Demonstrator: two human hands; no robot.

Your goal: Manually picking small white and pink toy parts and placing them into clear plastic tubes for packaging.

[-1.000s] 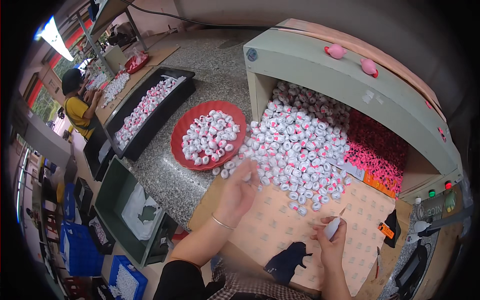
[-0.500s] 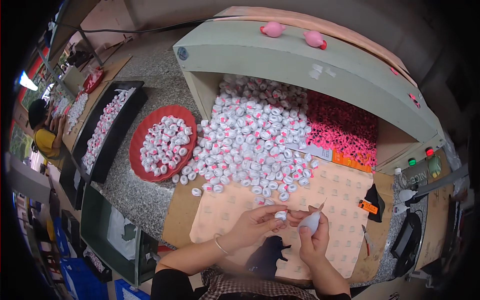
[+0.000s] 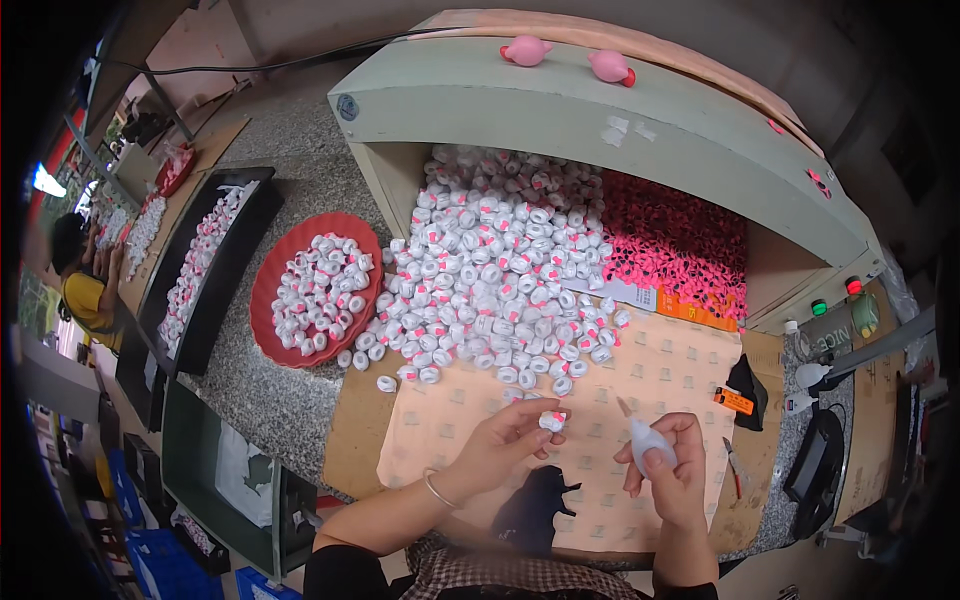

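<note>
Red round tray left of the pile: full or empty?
Roughly full. The red round tray holds a heap of small white-and-pink pieces covering most of its floor; only the rim shows bare.

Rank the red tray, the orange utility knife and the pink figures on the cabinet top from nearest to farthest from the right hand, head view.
1. Orange utility knife: on the cardboard, just up and right of the right hand.
2. Red tray: far left, on the granite counter.
3. Pink figures: farthest, atop the cabinet.
</note>
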